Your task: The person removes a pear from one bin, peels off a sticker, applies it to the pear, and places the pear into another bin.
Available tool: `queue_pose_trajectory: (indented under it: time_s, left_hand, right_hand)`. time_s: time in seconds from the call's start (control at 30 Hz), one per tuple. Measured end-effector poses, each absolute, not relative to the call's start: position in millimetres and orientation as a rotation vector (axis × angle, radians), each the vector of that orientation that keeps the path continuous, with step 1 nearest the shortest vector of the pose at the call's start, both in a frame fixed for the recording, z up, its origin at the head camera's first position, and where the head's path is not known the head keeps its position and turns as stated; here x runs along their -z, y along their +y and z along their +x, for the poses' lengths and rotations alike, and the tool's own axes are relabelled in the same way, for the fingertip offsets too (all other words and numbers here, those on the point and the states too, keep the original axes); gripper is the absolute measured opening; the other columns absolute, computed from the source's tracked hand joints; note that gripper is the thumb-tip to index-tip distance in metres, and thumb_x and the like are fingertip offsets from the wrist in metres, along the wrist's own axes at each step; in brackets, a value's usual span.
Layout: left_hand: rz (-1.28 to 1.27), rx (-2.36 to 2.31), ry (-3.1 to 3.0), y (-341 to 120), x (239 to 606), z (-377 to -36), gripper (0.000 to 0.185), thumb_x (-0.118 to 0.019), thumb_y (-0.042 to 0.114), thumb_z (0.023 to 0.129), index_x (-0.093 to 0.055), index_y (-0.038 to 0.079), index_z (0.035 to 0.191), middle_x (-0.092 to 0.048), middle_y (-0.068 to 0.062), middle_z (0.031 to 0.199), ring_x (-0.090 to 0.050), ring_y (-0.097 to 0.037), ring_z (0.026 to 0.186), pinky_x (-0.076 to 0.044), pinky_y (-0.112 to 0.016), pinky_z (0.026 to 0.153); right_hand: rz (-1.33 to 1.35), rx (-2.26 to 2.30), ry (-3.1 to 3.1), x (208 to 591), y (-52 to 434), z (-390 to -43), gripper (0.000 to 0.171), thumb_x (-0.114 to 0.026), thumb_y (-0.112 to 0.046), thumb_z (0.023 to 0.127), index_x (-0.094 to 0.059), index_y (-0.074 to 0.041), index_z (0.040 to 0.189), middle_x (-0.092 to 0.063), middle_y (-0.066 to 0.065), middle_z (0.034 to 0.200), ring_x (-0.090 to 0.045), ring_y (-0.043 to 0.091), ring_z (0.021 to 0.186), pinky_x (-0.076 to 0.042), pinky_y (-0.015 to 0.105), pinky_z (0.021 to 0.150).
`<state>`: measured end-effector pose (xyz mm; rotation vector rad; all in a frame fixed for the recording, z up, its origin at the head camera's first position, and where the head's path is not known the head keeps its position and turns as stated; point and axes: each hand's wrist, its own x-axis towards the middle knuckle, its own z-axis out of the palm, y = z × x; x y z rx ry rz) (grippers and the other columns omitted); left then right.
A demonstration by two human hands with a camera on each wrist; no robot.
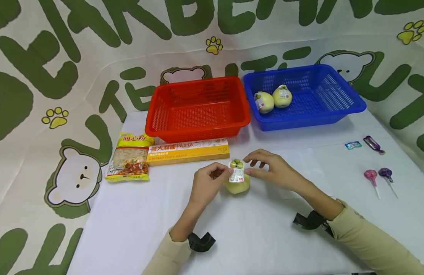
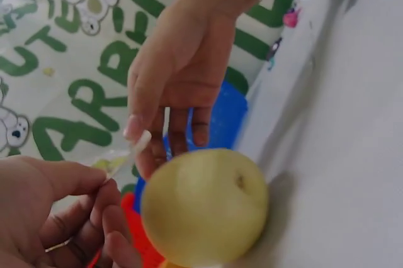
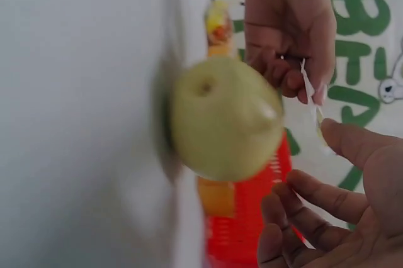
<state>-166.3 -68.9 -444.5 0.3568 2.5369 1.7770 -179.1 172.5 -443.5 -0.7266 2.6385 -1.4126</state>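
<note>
A round, pale yellow-green fruit (image 1: 237, 187) stands on the white table between both hands, its bare side facing the two wrist views. In front of it in the head view is a thin white label (image 1: 237, 175) with green fruit printed on it. My left hand (image 1: 206, 183) pinches the label's left edge between thumb and finger, seen edge-on in the left wrist view (image 2: 116, 164). My right hand (image 1: 275, 170) has its thumb tip at the label's right edge, fingers bent and spread apart from the thumb (image 3: 343, 139).
Behind stand a red basket (image 1: 198, 131) and a blue basket (image 1: 301, 120) holding two labelled fruits (image 1: 282, 97). A yellow pasta box (image 1: 188, 152) and a food bag (image 1: 129, 158) lie left. Wrapped candies (image 1: 371, 144) and two lollipops (image 1: 371, 175) lie right.
</note>
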Motion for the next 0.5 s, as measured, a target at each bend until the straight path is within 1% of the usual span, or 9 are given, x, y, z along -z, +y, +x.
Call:
queue_pose_trajectory:
  time_s: [0.07,0.2,0.27,0.33,0.4,0.43,0.5]
  left_hand:
    - [0.322,-1.773,2.533,-68.8,448.7,-165.2,0.013,-0.077,0.026,0.090,-0.076,0.013,0.087,-0.069,0.003,0.078,-0.061,-0.014,0.072,-0.049,-0.024,0.062]
    - [0.341,-1.743,2.554,-66.5,454.4,-164.1,0.011,-0.077,0.023,0.089,-0.076,0.014,0.083,-0.068,0.005,0.074,-0.062,-0.012,0.069,-0.050,-0.023,0.059]
    - [0.388,-1.681,2.631,-65.6,456.0,-163.6,0.013,-0.078,0.022,0.088,-0.073,0.014,0.080,-0.066,0.006,0.072,-0.061,-0.011,0.067,-0.050,-0.023,0.058]
    - [0.434,-1.578,2.746,-65.2,457.3,-163.2,0.017,-0.080,0.025,0.087,-0.069,0.015,0.078,-0.063,0.006,0.072,-0.059,-0.010,0.065,-0.050,-0.024,0.057]
    - [0.458,-1.472,2.837,-65.6,458.4,-163.2,0.020,-0.080,0.028,0.086,-0.067,0.014,0.084,-0.062,0.005,0.079,-0.057,-0.009,0.064,-0.050,-0.024,0.057]
    - [0.463,-1.422,2.864,-66.0,458.8,-163.0,0.021,-0.080,0.031,0.087,-0.067,0.014,0.090,-0.063,0.003,0.084,-0.057,-0.008,0.063,-0.050,-0.025,0.056]
    - [0.460,-1.350,2.872,-67.1,459.7,-163.0,0.029,-0.076,0.036,0.089,-0.067,0.015,0.108,-0.064,0.001,0.100,-0.056,-0.007,0.064,-0.050,-0.026,0.058]
  right_hand:
    - [-0.730,1.448,2.620,450.5,170.2,-177.2,0.024,-0.074,-0.028,0.092,-0.070,-0.016,0.113,-0.065,-0.001,0.115,-0.059,0.014,0.100,-0.051,0.036,0.084]
    - [-0.695,1.545,2.587,460.3,164.7,-175.3,0.008,-0.074,-0.024,0.093,-0.070,-0.018,0.097,-0.065,-0.005,0.112,-0.058,0.014,0.101,-0.051,0.034,0.083]
    - [-0.661,1.574,2.576,462.5,162.2,-174.9,0.006,-0.074,-0.022,0.093,-0.069,-0.019,0.092,-0.065,-0.005,0.111,-0.058,0.015,0.100,-0.050,0.033,0.083]
    - [-0.641,1.579,2.582,463.4,160.0,-175.2,0.007,-0.074,-0.019,0.093,-0.068,-0.019,0.088,-0.065,-0.005,0.111,-0.057,0.015,0.100,-0.049,0.032,0.082]
    - [-0.634,1.575,2.590,463.7,158.6,-175.9,0.008,-0.074,-0.017,0.092,-0.068,-0.018,0.087,-0.065,-0.004,0.110,-0.057,0.015,0.099,-0.049,0.032,0.081]
    - [-0.631,1.572,2.593,463.7,158.1,-176.3,0.008,-0.075,-0.017,0.091,-0.068,-0.017,0.088,-0.065,-0.004,0.109,-0.058,0.016,0.098,-0.049,0.032,0.080]
    - [-0.635,1.560,2.603,464.8,158.0,-176.6,0.009,-0.076,-0.018,0.091,-0.068,-0.015,0.094,-0.065,-0.001,0.106,-0.058,0.016,0.095,-0.050,0.031,0.078]
